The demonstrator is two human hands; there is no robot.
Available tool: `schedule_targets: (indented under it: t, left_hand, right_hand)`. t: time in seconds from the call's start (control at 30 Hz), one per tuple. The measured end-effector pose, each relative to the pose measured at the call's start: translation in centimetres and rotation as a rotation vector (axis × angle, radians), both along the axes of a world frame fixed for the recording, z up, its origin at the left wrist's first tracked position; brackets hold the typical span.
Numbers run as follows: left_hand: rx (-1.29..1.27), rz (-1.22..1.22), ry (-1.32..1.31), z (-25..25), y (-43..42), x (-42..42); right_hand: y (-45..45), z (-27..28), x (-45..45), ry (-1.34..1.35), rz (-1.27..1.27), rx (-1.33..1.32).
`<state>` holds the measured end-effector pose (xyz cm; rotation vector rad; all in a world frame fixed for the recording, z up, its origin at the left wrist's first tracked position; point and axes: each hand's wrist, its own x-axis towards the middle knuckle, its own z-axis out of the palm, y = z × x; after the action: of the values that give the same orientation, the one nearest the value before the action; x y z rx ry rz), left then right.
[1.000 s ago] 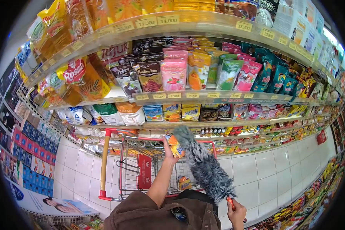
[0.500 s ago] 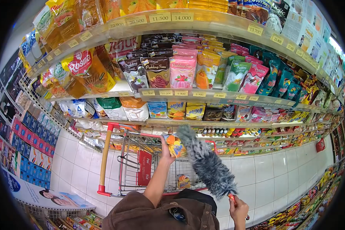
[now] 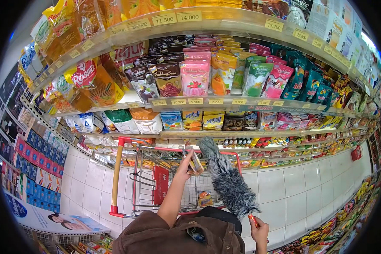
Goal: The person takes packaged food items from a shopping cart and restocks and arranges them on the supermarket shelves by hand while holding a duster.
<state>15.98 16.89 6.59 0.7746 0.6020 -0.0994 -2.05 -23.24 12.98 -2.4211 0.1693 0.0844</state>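
Observation:
My left hand (image 3: 184, 166) is closed around jelly powder packets (image 3: 196, 164), held above the shopping cart (image 3: 161, 185) and turned so that their edges face me. How many there are I cannot tell. Down in the cart lies an orange and yellow jelly powder packet (image 3: 205, 198). On the right, my right hand (image 3: 259, 230) grips the orange handle of a fluffy grey duster (image 3: 230, 180). The duster slants up and left over the cart's right side, its tip close to the packets in my left hand.
Ahead, curved shelves hold pudding pouches (image 3: 195, 78), cooking oil pouches (image 3: 89, 82) and a row of small jelly packets (image 3: 213, 121). Price labels line the shelf edges. A blue and pink box display (image 3: 38, 169) stands left. White floor tiles (image 3: 275, 186) show right of the cart.
The packets in my left hand have turned from showing their front to nearly edge-on. The duster has shifted slightly down and to the right at its tip. My view has moved a little.

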Motion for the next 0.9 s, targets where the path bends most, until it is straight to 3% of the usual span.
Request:
schedule_targets:
  t: [0.1, 0.23, 0.33, 0.67, 0.77, 0.9]
  left_hand:
    - [0.128, -0.016, -0.039, 0.2, -0.1, -0.2]
    - [0.107, 0.008, 0.041, 1.8, -0.8, -0.9]
    - [-0.155, -0.017, 0.014, 0.5, -0.9, -0.9]
    - [-0.445, 0.168, -0.119, -0.6, -2.2, -1.8]
    - [-0.518, 0.221, -0.296, -0.7, -2.5, -1.4]
    - [-0.393, 0.302, -0.561, -1.1, -2.5, 0.1]
  right_hand:
    - [0.0, 0.4, 0.2, 0.039, -0.023, 0.046]
    - [-0.7, -1.0, 0.4, 0.039, -0.041, 0.113]
    - [-0.2, -0.7, 0.5, 0.033, -0.034, 0.117]
    - [-1.3, -0.3, 0.3, -0.017, -0.132, 0.162]
    - [-1.8, 0.7, 0.3, -0.097, -0.134, 0.169]
    - [-1.2, 4.0, 0.4, -0.224, -0.067, 0.102]
